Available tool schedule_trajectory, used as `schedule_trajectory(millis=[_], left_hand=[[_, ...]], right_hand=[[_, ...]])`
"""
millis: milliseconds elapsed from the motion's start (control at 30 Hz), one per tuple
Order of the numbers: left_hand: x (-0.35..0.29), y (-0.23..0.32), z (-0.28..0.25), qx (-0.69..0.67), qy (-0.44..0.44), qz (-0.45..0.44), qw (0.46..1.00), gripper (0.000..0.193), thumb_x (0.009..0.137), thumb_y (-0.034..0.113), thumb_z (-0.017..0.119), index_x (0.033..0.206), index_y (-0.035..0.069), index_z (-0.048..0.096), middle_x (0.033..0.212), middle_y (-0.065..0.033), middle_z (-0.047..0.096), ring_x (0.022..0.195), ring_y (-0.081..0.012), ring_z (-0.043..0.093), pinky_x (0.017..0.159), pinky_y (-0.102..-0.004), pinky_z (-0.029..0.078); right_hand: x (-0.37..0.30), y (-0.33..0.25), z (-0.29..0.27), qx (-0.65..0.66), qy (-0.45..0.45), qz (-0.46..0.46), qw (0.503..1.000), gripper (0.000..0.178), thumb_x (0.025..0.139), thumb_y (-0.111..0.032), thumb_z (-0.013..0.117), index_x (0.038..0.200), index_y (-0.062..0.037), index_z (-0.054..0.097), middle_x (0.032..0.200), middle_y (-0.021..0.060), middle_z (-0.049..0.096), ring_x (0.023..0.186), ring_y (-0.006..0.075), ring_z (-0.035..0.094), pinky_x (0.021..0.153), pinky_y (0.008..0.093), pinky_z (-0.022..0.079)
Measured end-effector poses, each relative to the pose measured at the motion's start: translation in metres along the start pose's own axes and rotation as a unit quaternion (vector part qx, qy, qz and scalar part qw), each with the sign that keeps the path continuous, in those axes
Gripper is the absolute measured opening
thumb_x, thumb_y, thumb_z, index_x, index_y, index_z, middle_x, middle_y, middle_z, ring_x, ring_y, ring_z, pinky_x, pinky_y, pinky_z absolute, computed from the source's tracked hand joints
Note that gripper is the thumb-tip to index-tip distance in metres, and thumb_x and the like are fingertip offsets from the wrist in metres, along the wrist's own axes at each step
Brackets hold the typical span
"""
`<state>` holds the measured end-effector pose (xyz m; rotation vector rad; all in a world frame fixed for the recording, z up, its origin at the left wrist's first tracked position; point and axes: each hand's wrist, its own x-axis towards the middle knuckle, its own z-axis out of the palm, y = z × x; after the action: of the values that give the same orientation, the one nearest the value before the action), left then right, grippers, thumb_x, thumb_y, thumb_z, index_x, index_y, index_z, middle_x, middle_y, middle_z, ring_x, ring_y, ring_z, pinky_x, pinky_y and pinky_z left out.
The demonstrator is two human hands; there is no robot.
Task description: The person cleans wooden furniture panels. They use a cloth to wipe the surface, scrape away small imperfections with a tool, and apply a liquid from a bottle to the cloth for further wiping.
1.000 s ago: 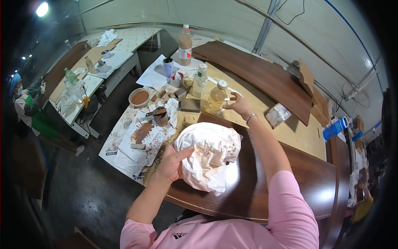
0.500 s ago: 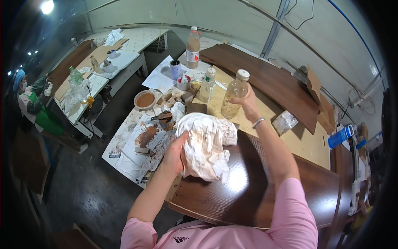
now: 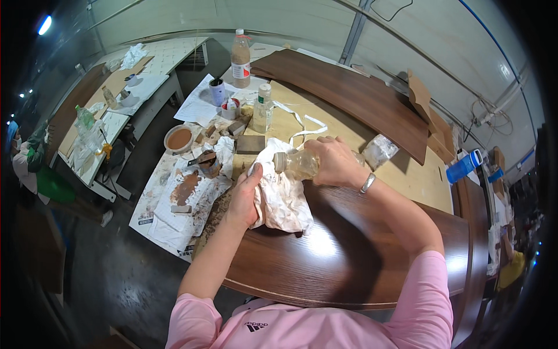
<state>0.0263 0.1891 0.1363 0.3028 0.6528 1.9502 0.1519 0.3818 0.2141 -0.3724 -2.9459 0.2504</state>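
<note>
Bunched in my left hand (image 3: 244, 200) is a white cloth (image 3: 283, 203) with brownish stains, held above a dark brown wood-grain panel (image 3: 273, 264). My right hand (image 3: 337, 161) is wrapped round a clear plastic bottle (image 3: 301, 164) with a little yellowish liquid inside. The bottle is tipped on its side, its white-capped end pressed to the cloth. Whether liquid comes out cannot be seen. Beyond my left hand stands a small tin (image 3: 208, 164) of brown paste with a scraper across its top. A brown block (image 3: 250, 144) lies just behind the cloth.
A tub of brown paste (image 3: 178, 139), an upright clear bottle (image 3: 263, 110), a purple can (image 3: 217, 92) and a larger bottle (image 3: 240, 61) stand at the back left. Another dark panel (image 3: 343, 96) lies behind. A blue bottle (image 3: 465, 167) is at right. A co-worker (image 3: 43, 168) stands far left.
My right hand has tipped the bottle from upright onto its side and brought it left and nearer, against the cloth. My left hand still grips the cloth. The view has shifted.
</note>
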Motion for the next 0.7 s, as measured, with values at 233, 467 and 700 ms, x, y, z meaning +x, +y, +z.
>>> schedule_trajectory(millis=[233,467,700], left_hand=[[0.005,-0.006,-0.009,0.012,0.022,-0.001,1.000,0.039,0.103,0.021,0.050,0.134,-0.003,0.050,0.127,-0.0141,0.062,0.112,-0.0258,0.064,0.096,-0.0404,0.052],[0.003,-0.009,-0.013,0.030,0.047,0.005,0.998,0.038,0.103,0.021,0.050,0.134,-0.003,0.051,0.127,-0.0137,0.062,0.112,-0.0245,0.064,0.097,-0.0390,0.052],[0.004,-0.010,-0.014,0.030,0.060,-0.001,0.998,0.037,0.103,0.019,0.050,0.133,-0.003,0.052,0.127,-0.0140,0.062,0.112,-0.0247,0.064,0.096,-0.0393,0.052]], right_hand=[[-0.002,0.008,-0.008,-0.102,0.052,0.007,0.993,0.050,0.057,-0.011,0.071,0.107,-0.0047,0.068,0.090,0.0106,0.067,0.093,0.0280,0.062,0.083,0.0392,0.043],[0.001,0.006,-0.016,-0.132,0.035,0.012,0.991,0.043,0.063,-0.009,0.065,0.106,-0.0058,0.069,0.089,0.0128,0.069,0.095,0.0288,0.063,0.087,0.0395,0.043],[0.005,0.011,-0.015,-0.151,0.049,0.047,0.986,0.037,0.065,-0.012,0.067,0.102,-0.0056,0.070,0.084,0.0123,0.069,0.091,0.0283,0.065,0.085,0.0399,0.044]])
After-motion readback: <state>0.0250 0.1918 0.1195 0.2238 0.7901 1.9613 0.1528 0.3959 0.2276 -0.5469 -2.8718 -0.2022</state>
